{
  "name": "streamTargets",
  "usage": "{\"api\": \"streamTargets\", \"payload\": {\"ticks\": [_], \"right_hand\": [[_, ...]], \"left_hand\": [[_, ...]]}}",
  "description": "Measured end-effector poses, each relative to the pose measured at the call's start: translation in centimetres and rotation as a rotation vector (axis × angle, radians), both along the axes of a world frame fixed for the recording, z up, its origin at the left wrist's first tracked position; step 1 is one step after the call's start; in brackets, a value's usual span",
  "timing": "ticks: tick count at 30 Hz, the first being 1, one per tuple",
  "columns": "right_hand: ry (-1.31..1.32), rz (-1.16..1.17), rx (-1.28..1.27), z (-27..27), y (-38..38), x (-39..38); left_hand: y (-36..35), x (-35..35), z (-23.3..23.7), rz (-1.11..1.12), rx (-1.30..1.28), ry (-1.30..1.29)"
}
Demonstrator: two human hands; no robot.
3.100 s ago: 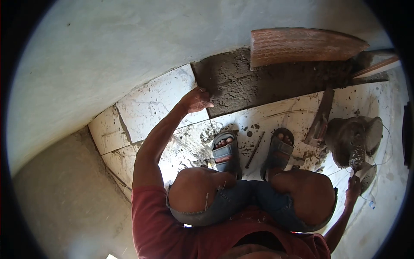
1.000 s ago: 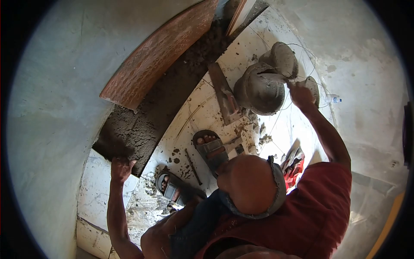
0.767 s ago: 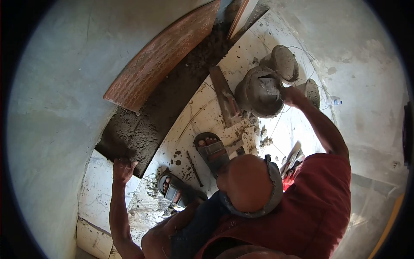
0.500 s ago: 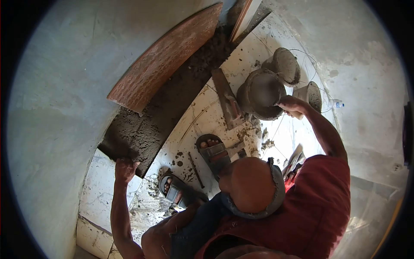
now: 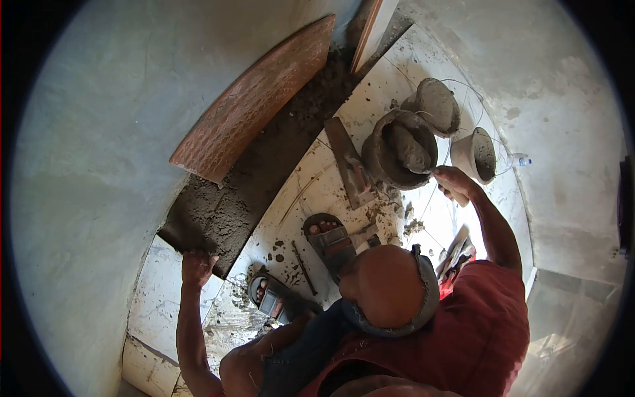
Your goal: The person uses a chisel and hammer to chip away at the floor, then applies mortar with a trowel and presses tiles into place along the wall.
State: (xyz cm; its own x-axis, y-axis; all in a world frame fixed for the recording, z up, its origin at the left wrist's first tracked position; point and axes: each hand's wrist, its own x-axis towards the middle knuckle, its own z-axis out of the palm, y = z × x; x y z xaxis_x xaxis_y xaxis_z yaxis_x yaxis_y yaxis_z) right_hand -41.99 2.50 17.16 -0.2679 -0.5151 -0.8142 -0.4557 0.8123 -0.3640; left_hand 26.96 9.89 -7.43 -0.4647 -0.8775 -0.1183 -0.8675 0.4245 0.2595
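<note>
My right hand (image 5: 454, 182) is closed round the pale handle of a trowel (image 5: 411, 151), whose blade lies in the mouth of a mortar-caked bucket (image 5: 375, 153) and looks coated with grey mortar. At the near end of a strip of wet mortar (image 5: 221, 215), my left hand (image 5: 197, 267) rests by the edge, its fingertips partly hidden against the mortar. A brown patterned tile (image 5: 258, 96) stands along the wall beside that strip. On the floor between strip and bucket lies a long flat float (image 5: 347, 159) with a reddish handle.
Two more mortar-crusted buckets, one tipped (image 5: 436, 106) and one smaller (image 5: 475, 155), sit behind the first. A plastic bottle (image 5: 521, 161) lies by the right wall. Sandalled feet (image 5: 327, 238), a thin dark rod (image 5: 303, 268) and mortar crumbs are on the white tiled floor (image 5: 159, 291).
In the bucket, the trowel blade has turned and now shows a lump of mortar. My right hand has shifted slightly right and down. My left hand stays by the mortar edge.
</note>
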Motion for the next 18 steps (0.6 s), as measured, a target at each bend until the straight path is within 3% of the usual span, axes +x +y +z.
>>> {"api": "streamTargets", "payload": {"ticks": [5, 8, 9, 10, 11, 13, 18], "right_hand": [[-0.019, -0.008, -0.085, 1.6, 2.8, 0.1], [0.022, 0.067, -0.209, 2.4, 4.6, -0.6], [0.059, 0.145, -0.222, 3.3, 4.5, 0.8], [0.116, 0.161, -0.191, 4.1, 4.2, 2.3], [0.014, 0.164, -0.188, 4.9, 3.8, 3.5], [-0.016, 0.25, -0.146, 5.6, 2.3, 6.8], [-0.229, 0.477, 0.006, 2.9, -2.0, 15.8]], "left_hand": [[-0.4, -0.4, 0.8, -0.068, 0.071, -0.18], [-0.8, -0.7, 2.3, -0.042, 0.157, -0.132], [-0.3, 0.1, 1.6, -0.103, 0.106, -0.115], [-0.8, -0.3, 2.9, -0.071, 0.211, -0.184], [0.0, 0.7, 1.4, -0.072, 0.09, -0.093], [-0.4, 0.4, 2.2, -0.076, 0.168, -0.176], [0.3, 1.4, 1.5, -0.138, 0.025, -0.163]]}}
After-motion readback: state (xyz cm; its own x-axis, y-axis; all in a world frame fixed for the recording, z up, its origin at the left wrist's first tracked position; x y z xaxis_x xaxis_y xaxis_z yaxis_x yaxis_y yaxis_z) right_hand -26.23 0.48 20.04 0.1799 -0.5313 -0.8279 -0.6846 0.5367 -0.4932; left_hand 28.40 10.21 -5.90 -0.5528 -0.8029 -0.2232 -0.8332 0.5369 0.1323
